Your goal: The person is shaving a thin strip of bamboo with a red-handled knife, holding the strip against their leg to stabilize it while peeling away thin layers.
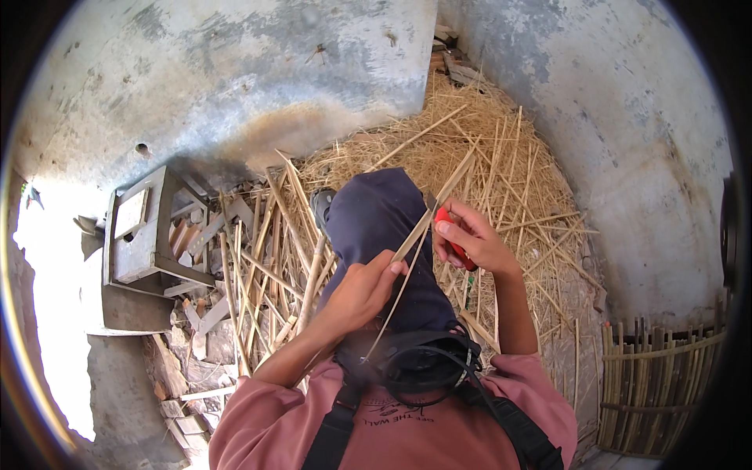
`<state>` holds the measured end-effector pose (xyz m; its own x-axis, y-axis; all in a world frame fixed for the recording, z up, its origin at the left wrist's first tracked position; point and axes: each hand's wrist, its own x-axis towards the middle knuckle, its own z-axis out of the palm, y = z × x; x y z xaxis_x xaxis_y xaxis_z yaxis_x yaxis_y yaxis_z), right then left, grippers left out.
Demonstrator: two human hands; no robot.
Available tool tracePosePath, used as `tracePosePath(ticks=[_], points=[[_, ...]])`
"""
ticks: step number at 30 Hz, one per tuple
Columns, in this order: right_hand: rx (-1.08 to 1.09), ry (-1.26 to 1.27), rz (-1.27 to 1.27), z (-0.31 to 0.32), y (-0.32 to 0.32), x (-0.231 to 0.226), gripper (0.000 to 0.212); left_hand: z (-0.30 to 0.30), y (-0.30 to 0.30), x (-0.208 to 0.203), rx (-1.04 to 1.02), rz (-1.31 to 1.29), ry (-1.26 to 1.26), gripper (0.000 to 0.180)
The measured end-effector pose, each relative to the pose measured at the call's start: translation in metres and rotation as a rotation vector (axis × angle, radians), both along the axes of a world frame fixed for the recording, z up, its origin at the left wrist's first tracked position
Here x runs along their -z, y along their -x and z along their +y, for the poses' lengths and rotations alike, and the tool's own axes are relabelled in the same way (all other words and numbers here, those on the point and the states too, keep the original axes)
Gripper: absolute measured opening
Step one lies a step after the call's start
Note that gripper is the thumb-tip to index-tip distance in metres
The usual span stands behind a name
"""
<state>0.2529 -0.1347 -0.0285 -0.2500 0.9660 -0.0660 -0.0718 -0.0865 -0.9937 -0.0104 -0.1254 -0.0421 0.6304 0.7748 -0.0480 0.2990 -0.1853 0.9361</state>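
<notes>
My left hand (362,291) is closed around the lower end of a flat, pale bamboo strip (456,177), which slants up and to the right over my dark-trousered leg. In my right hand (482,239) is a knife with a red handle (444,215), gripped with the fingers wrapped round it. The short dark blade meets the strip about midway along its length. From near the blade a thin bamboo sliver (398,300) runs down toward my lap, apart from the strip at its lower end. The far end of the strip is free.
Shavings and loose bamboo slivers (501,157) cover the ground ahead and to the right. Longer bamboo sticks (274,270) lie at my left, beside a wooden box frame (157,227) and rubble. A woven bamboo basket (658,388) stands at the lower right. Grey walls (611,117) rise around.
</notes>
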Motion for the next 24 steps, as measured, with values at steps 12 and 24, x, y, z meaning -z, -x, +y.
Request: tracePosePath(ticks=[12, 24], points=[[-0.168, 0.28, 0.217, -0.004, 0.005, 0.018, 0.036, 0.016, 0.031, 0.005, 0.044, 0.085, -0.27, 0.03], [0.106, 0.065, 0.038, -0.025, 0.023, 0.028, 0.035, 0.04, 0.047, -0.008, 0.163, 0.178, -0.28, 0.033]])
